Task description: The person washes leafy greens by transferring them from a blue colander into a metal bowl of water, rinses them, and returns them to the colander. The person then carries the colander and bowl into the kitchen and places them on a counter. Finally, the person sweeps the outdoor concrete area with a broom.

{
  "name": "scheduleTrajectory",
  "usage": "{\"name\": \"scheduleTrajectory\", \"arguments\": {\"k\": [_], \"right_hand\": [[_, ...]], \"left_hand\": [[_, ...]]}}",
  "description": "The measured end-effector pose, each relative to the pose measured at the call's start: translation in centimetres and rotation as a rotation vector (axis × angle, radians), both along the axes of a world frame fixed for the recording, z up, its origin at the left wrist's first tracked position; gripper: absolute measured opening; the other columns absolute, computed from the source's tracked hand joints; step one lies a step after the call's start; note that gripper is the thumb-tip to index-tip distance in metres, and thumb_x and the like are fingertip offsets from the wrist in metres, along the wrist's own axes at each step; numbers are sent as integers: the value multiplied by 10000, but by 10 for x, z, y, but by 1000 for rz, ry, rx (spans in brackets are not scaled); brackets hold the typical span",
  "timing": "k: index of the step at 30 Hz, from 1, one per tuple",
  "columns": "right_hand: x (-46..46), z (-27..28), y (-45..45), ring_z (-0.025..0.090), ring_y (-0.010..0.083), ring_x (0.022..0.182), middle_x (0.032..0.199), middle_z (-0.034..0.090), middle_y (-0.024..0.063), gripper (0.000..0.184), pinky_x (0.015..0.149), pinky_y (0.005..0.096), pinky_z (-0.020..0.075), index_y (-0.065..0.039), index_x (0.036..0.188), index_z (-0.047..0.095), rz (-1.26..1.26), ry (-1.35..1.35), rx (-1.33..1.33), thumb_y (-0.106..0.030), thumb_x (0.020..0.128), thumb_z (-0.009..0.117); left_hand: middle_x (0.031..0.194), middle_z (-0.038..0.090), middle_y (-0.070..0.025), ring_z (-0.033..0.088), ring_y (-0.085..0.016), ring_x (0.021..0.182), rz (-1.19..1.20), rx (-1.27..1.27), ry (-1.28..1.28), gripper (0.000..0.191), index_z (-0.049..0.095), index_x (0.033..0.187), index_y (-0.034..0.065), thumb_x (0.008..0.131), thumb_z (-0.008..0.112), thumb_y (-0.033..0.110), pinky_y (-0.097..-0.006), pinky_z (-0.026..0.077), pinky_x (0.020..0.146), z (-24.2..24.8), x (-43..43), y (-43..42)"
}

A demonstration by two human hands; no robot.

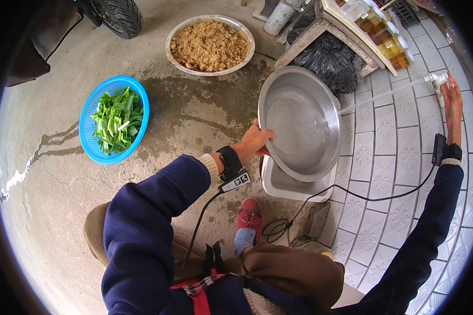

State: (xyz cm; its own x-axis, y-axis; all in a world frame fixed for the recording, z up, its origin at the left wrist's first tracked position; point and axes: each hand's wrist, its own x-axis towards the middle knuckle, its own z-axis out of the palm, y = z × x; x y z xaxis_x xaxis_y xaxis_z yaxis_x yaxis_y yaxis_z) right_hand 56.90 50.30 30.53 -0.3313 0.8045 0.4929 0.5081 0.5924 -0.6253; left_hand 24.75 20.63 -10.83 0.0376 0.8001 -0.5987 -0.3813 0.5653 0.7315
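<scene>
My left hand (258, 138) grips the left rim of a large round metal basin (299, 118), its fingers over the edge. The basin is tilted above a white plastic tub (274, 185). A stream of water (382, 95) runs into the basin from a wall faucet (438, 80) at the right. My right hand (453, 98) is at the faucet, fingers raised against its handle side; how firmly they hold it is not clear. Cut leafy greens (119, 118) lie in a blue plastic basket (87, 134) on the concrete floor at the left.
A metal bowl (169, 51) of brown crumbly material (209, 45) stands on the floor beyond. Near it are a black plastic bag (327, 59), a wooden frame (299, 45) and bottles of amber liquid (398, 49). A tire (120, 17) is at upper left. A black cable (374, 199) hangs from my right wrist.
</scene>
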Motion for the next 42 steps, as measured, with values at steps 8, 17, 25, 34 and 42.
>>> {"name": "scheduleTrajectory", "arguments": {"k": [8,17,25,34,42], "right_hand": [[2,2,1,358,236,1245,1353,374,86,274,1059,334,283,-66,1147,513,-18,-12,-3,-204,937,403],[3,2,0,365,224,1242,1347,384,81,276,1049,328,303,-67,1161,508,-11,-55,29,-179,932,402],[4,3,2,376,215,1234,1345,388,80,286,1042,319,313,-59,1175,502,5,-31,-11,-172,933,399],[8,3,4,401,199,1211,1339,396,80,289,1041,318,316,-56,1179,503,19,-39,0,-169,928,415],[1,2,-1,409,185,1201,1337,399,71,287,1029,307,327,-54,1177,505,27,-8,-31,-157,918,438]], "left_hand": [[737,612,-129,578,-183,470,20,12,-17,397,470,1027,20,678,567,183,-285,454,414,2,-1,-2],[735,615,-146,607,-210,474,-50,20,-72,516,321,1126,58,676,552,153,-294,439,382,-6,-6,1],[745,615,-154,607,-202,474,-57,23,-75,519,322,1128,54,675,556,154,-282,435,376,-6,-7,1],[752,614,-143,609,-194,480,-58,24,-80,509,316,1125,64,682,553,144,-278,434,384,-3,-8,0],[721,609,-126,603,-192,470,-54,12,-81,514,324,1108,75,660,564,151,-275,425,376,-3,-7,0]]}}
